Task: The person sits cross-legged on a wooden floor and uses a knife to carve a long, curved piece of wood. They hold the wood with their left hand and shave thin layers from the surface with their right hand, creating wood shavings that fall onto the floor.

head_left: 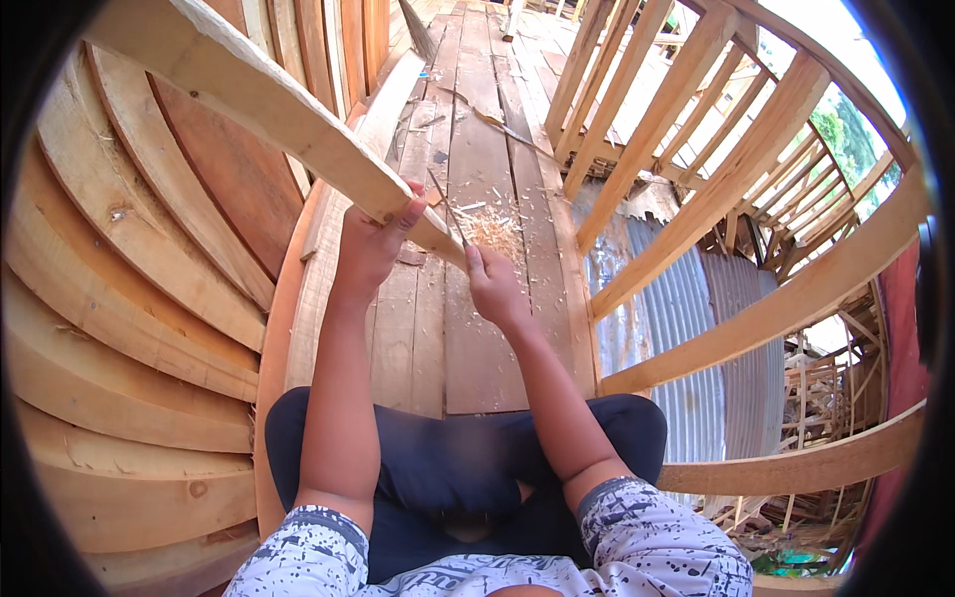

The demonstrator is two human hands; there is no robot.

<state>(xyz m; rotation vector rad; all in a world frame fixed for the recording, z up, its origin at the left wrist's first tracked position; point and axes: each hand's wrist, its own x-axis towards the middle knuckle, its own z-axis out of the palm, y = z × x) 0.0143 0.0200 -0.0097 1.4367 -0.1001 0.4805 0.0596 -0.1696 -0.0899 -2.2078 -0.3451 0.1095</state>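
A long pale wooden plank (298, 134) slants down from the upper left across my view, its near end narrowed. My left hand (370, 249) is wrapped round it a little above that end, thumb on the upper face. In my right hand (499, 291), closed at the plank's tip, is a knife (450, 214) with a thin, dark blade that points up and away. The blade is beside the narrowed end; whether it touches the wood I cannot tell. My fingers hide the knife's handle. Curled wood shavings (492, 234) are heaped on the boards just beyond my hands.
I sit cross-legged on a plank floor (482, 363). A wall of overlapping boards (149, 398) rises at my left. Wooden railing bars (696, 234) stand along the right, with corrugated metal sheets (686, 338) below. A long, thin curved object (497, 124) lies farther along the floor.
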